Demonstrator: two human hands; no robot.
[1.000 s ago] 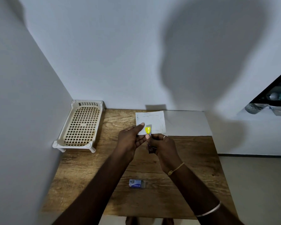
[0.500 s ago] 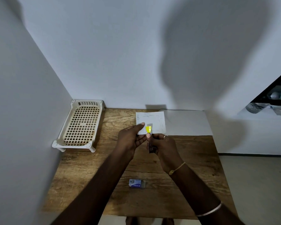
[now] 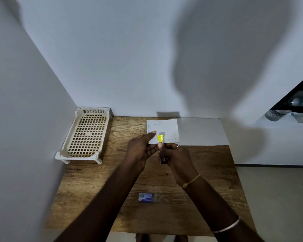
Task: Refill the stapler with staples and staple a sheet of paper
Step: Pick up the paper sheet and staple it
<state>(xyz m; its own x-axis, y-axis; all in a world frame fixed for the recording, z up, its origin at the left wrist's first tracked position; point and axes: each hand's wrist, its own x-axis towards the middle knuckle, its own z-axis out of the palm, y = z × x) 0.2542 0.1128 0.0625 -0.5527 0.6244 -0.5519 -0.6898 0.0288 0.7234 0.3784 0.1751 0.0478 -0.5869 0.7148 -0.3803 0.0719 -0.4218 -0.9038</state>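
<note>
**Two hands, one stapler, one sheet**

Two bare hands met above the middle of a wooden table (image 3: 87, 186). The right hand (image 3: 178, 157) was closed around a stapler (image 3: 161, 145), its yellow tip pointing away from the person and its metal rear end showing below the thumb. The left hand (image 3: 140, 147) pinched a small sheet of paper (image 3: 164, 128) by its near left corner, thumb on top, holding it up just beside the stapler's tip. A box of staples (image 3: 147, 197) lay near the table's front edge, between the forearms. A cream plastic tray (image 3: 85, 135) stood at the far left corner, and a larger white sheet (image 3: 203, 131) lay along the far edge.
</note>
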